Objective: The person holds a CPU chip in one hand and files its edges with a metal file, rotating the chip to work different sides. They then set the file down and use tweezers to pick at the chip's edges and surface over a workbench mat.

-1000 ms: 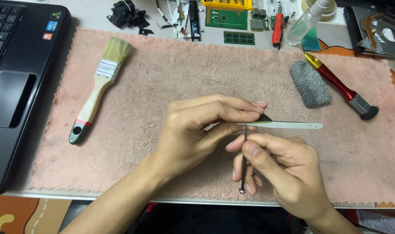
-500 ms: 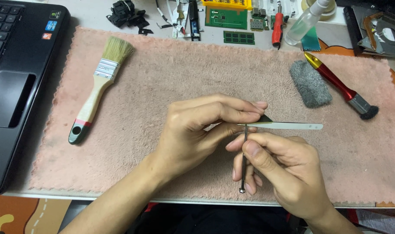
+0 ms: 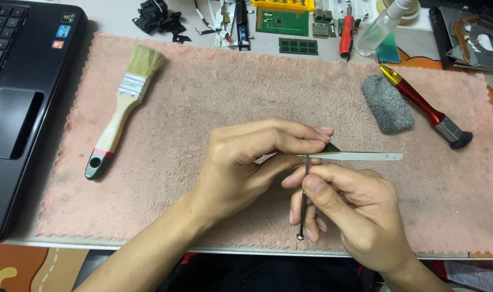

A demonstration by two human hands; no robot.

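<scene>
Nothing has moved: both hands stay locked. Left hand pinches the metal strip; right hand pinches the thin screwdriver, tip on it.

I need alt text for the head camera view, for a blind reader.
Over a pink mat, the left hand pinches a thin pale strip while the right hand holds a slim metal tool against it. A paintbrush lies left.

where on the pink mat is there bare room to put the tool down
The mat is bare in its middle, between the paintbrush and the grey pad, above the left hand. Another free patch lies right of the right hand, below the red brush. The back edge, by the circuit boards, is crowded.
</scene>
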